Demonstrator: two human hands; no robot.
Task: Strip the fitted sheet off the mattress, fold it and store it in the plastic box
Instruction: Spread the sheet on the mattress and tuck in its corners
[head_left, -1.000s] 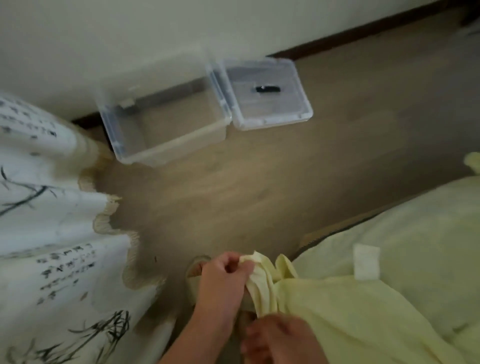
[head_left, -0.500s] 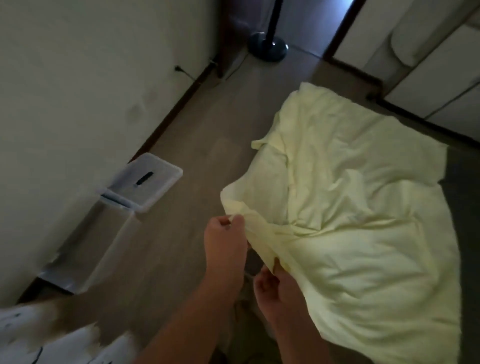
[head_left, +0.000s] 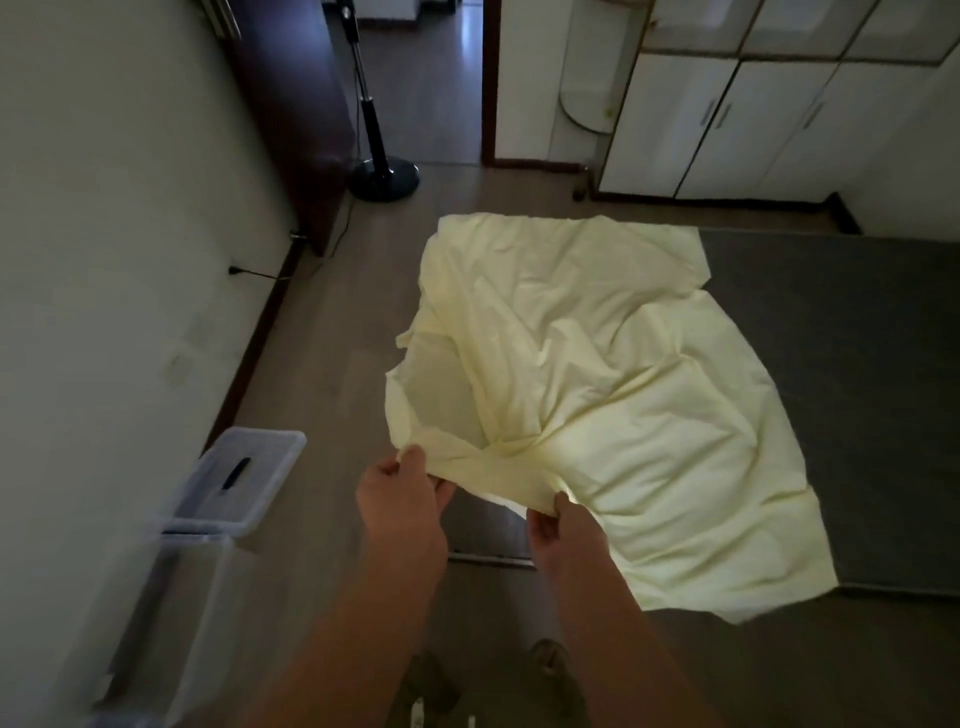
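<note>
The sheet (head_left: 597, 389) lies loose and rumpled across the mattress (head_left: 857, 364), from centre toward three o'clock, its left edge reaching past the mattress over the floor; stripping looks done. The left hand (head_left: 402, 499) pinches a bunched edge at the sheet's seven o'clock, fingers curled on the cloth; the right hand (head_left: 563, 535), near it at six, grips the same edge likewise. No neat fold shows, so folding seems barely begun. The box (head_left: 171, 623) stands open at eight o'clock by the wall, too blurred to see inside; its lid (head_left: 244, 478) lies touching it at nine; folding and storing remain.
</note>
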